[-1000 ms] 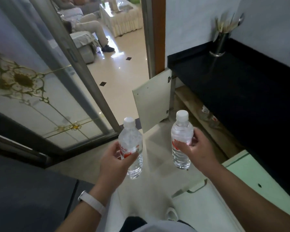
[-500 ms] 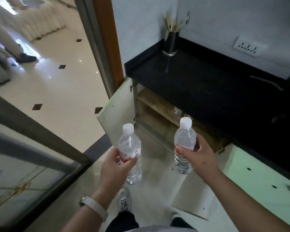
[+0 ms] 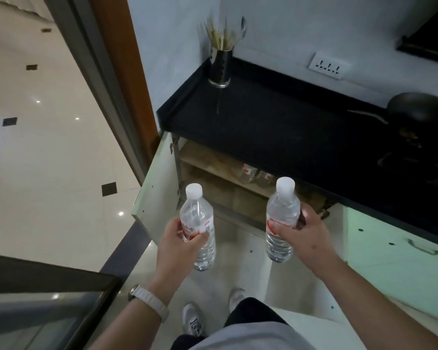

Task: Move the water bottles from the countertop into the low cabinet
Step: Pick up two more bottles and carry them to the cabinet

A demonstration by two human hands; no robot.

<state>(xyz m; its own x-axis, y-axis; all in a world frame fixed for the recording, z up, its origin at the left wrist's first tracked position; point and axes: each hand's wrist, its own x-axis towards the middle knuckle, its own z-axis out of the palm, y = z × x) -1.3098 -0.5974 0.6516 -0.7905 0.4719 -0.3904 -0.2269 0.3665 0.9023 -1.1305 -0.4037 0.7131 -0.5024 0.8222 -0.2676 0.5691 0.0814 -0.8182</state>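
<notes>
My left hand [image 3: 177, 246] grips a clear water bottle [image 3: 199, 223] with a white cap and a red label, held upright in front of the open cabinet. My right hand [image 3: 305, 233] holds a second such bottle [image 3: 281, 218], also upright. Both hang above the floor, just short of the low cabinet [image 3: 213, 173] under the black countertop [image 3: 276, 127]. On the cabinet's wooden shelf stand two more bottles [image 3: 248, 171], partly hidden by the counter's edge.
The cabinet's left door [image 3: 157, 193] swings out towards me; another pale door [image 3: 390, 261] stands open at the right. A utensil holder [image 3: 220, 66] and a dark pan [image 3: 420, 109] sit on the counter. A glass sliding door [image 3: 48, 299] is at the left. My shoes [image 3: 192, 322] are below.
My view has swung right and closer to the counter, so the cabinet opening now lies straight ahead. Both hands keep their bottles and have come nearer to the shelf.
</notes>
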